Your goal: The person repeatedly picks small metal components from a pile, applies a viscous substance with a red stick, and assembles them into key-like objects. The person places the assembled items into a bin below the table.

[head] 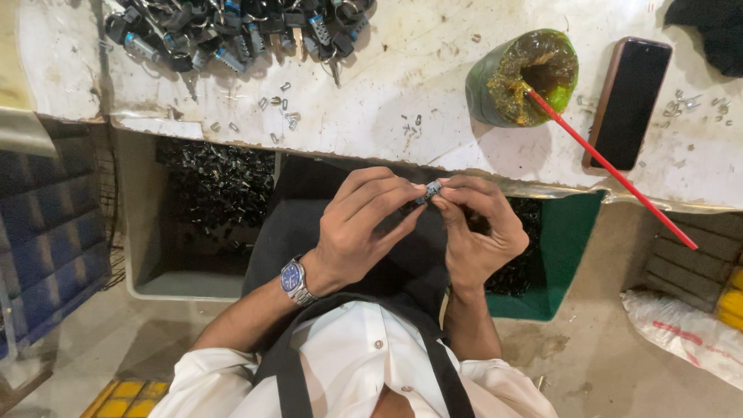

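1. The left hand point(364, 224) and right hand point(476, 228) meet over the lap, just near of the bench point(402, 70) edge.
2. Both pinch one small dark part point(428, 193) between closed fingertips; remaining fingers curl in.
3. A watch point(294, 280) sits on the left wrist.
4. On the bench, far right: a green pot point(522, 77) with a red stick point(611, 166), and a phone point(628, 101) beside it.
5. Far left: a heap of dark parts point(232, 31). Bins point(201, 224) of dark pieces stand below.

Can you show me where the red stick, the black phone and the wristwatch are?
red stick point(619, 174): head view, middle of its shaft, past the table edge.
black phone point(628, 101): head view, centre of its dark screen.
wristwatch point(292, 276): head view, its blue dial, on the left wrist.
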`<state>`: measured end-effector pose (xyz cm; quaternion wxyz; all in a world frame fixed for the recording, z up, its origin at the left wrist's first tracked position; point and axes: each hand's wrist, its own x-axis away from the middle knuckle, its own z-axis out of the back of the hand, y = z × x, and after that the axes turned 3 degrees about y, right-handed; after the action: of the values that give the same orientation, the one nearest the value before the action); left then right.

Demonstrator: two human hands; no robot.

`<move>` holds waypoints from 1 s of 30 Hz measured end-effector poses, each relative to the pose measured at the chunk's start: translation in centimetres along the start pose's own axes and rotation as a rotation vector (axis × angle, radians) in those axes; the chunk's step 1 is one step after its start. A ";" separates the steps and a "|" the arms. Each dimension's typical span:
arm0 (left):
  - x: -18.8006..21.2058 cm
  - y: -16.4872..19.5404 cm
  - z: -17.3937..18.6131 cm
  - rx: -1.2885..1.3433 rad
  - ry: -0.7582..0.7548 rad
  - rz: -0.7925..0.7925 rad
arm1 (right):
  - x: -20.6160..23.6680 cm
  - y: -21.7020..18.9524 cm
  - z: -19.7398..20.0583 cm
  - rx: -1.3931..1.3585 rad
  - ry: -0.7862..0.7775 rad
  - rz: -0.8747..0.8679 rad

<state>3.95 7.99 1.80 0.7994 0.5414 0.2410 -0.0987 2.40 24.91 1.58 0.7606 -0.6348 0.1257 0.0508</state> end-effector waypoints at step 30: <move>-0.6 0.4 0.0 -0.038 -0.010 0.013 | -6.1 0.5 4.9 -0.191 0.552 -0.211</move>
<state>3.58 8.07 2.47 0.8113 0.5272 0.2355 -0.0916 -3.02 30.29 3.50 0.6357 -0.7028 0.2557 -0.1914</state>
